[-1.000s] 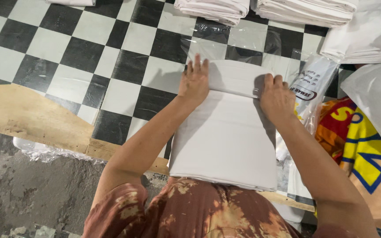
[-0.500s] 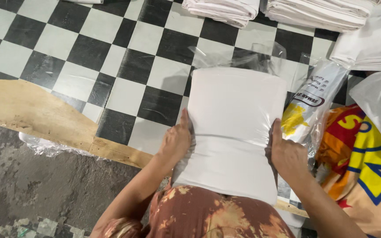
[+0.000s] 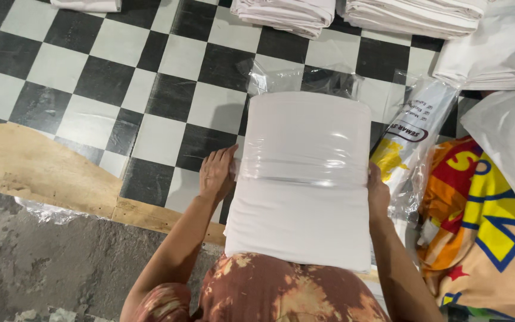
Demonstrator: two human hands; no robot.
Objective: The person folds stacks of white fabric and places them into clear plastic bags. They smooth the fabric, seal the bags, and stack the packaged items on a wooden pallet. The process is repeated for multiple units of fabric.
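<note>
My lap in a rust-and-cream tie-dye garment [image 3: 281,292] meets the near end of a folded white cloth bundle [image 3: 305,220], which lies on the checkered floor [image 3: 90,77] just past the floor's wooden near edge [image 3: 49,179]. My left hand [image 3: 217,173] presses flat against the bundle's left side, fingers spread; my right hand [image 3: 378,192] grips its right side. Both hold the mouth of a clear plastic bag [image 3: 308,137] that sleeves the bundle's far half, its loose end [image 3: 281,74] crumpled beyond. Just right lie a printed plastic bag [image 3: 409,137] and a colourful printed cloth [image 3: 484,232]. Stacks of folded white cloth [image 3: 287,12] line the floor's far edge.
</note>
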